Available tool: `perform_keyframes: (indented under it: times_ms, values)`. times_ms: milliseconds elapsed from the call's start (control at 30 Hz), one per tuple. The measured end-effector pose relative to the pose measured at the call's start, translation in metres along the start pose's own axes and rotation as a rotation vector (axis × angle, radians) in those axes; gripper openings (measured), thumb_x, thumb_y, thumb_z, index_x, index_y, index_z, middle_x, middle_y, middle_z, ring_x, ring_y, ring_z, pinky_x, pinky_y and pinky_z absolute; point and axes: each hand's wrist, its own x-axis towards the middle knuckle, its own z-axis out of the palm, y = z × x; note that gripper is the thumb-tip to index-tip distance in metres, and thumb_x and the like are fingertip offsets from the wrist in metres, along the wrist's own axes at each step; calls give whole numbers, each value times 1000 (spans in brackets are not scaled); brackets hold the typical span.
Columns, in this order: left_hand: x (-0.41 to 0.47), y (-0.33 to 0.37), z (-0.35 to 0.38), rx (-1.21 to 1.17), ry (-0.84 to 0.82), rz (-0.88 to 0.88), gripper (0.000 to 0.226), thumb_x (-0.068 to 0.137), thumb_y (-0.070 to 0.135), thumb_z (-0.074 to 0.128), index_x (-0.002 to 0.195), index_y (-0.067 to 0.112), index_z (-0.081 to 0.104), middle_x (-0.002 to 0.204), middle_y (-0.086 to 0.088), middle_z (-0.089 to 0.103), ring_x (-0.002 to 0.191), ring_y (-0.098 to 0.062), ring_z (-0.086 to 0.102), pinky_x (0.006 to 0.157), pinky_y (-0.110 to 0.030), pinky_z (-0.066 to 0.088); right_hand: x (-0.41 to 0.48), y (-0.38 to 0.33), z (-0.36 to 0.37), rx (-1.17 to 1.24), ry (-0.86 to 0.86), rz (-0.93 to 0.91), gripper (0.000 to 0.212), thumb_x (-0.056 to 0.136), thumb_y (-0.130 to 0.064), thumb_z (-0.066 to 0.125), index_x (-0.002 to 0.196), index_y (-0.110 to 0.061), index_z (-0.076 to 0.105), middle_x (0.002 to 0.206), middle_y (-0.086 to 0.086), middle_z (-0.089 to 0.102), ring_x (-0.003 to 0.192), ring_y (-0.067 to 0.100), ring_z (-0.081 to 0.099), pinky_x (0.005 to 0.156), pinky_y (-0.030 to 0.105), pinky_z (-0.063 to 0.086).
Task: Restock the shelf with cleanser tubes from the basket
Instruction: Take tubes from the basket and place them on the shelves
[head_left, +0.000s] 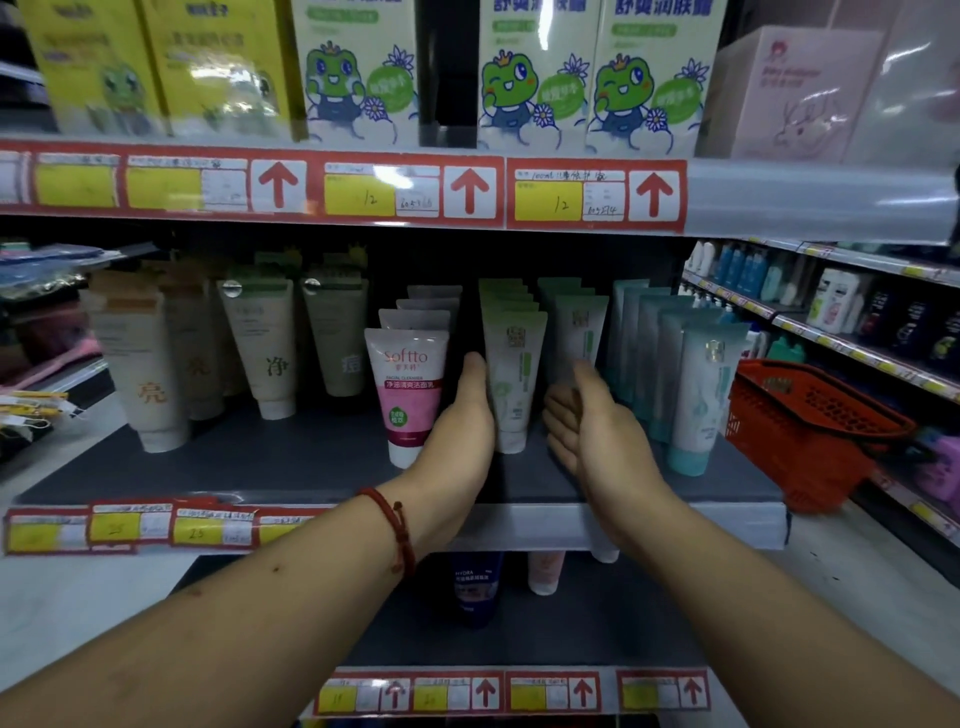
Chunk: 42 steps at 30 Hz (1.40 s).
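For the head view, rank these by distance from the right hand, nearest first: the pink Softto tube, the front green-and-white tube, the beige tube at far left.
Measured from the right hand:
1. The front green-and-white tube, just to the hand's left.
2. The pink Softto tube, further left, beyond the left hand.
3. The beige tube, at the far left of the row.

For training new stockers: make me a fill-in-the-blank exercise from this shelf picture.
1. The basket beside the shelf is ___.
2. The wrist wearing the cord bracelet is the ___ one.
3. The front pink tube reads ___.
4. The price-label arrows point ___.
Missing words: red; left; Softto; up.
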Motion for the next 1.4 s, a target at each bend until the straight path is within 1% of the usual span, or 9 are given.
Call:
perform_keyframes:
  times_ms: [200,367,533,667,800,967,1133,1333,1400]
  values:
    - [-61,14,-56,235,160,184,21,90,35,55,91,33,76,98,7,78,103,-15,72,101,-46,54,-41,-6,4,-5,90,-122,30,105,-23,50,112,-4,72,109,10,77,100,18,75,96,37,58]
    - [-66,26,-110,245,191,187,20,97,39,54,102,30,72,114,11,73,115,-9,66,110,-41,47,-44,1,33,-100,-30,-77,38,105,-30,52,131,-5,65,128,9,70,115,17,69,106,39,52]
    - [-41,26,-117,148,96,-22,69,101,60,40,154,15,41,156,0,46,139,-16,47,122,-42,31,-32,11,67,-139,-155,27,56,104,-47,48,149,-14,48,148,-1,54,131,14,55,116,37,41]
    - [-25,18,-111,96,34,-92,67,100,64,35,143,16,52,133,4,66,117,-11,61,111,-34,41,-21,22,78,-108,-155,47,23,103,-51,47,111,-38,65,100,-24,67,102,1,63,107,29,45]
    - [-15,12,-109,128,-25,-92,47,103,62,28,94,35,65,77,23,74,87,7,66,87,-21,46,-15,27,84,-218,-143,46,43,101,-58,45,75,-50,79,81,-19,77,103,9,68,105,32,47]
    - [-5,10,-109,133,-66,-104,48,102,65,26,95,38,65,81,25,74,94,6,65,85,-19,45,-12,26,86,-218,-128,19,25,94,-65,50,99,-43,59,121,5,62,122,36,60,113,53,42]
    - [2,7,-111,124,-23,-109,48,102,65,28,103,33,64,87,20,73,95,3,65,91,-21,46,-2,32,80,-153,-117,30,51,102,-51,48,64,-35,77,75,-21,75,94,4,68,105,31,48]
    - [14,16,-108,23,20,-77,66,104,63,25,142,18,54,131,1,64,103,-6,60,95,-25,39,11,27,86,-193,-92,6,46,96,-69,40,68,-55,74,77,-21,75,96,11,63,114,41,40]
    - [19,19,-105,-6,8,-96,66,103,65,24,134,19,59,121,3,72,92,-3,68,83,-20,44,18,24,90,-199,-83,9,42,82,-80,38,67,-61,72,77,-15,76,100,15,62,115,47,39]
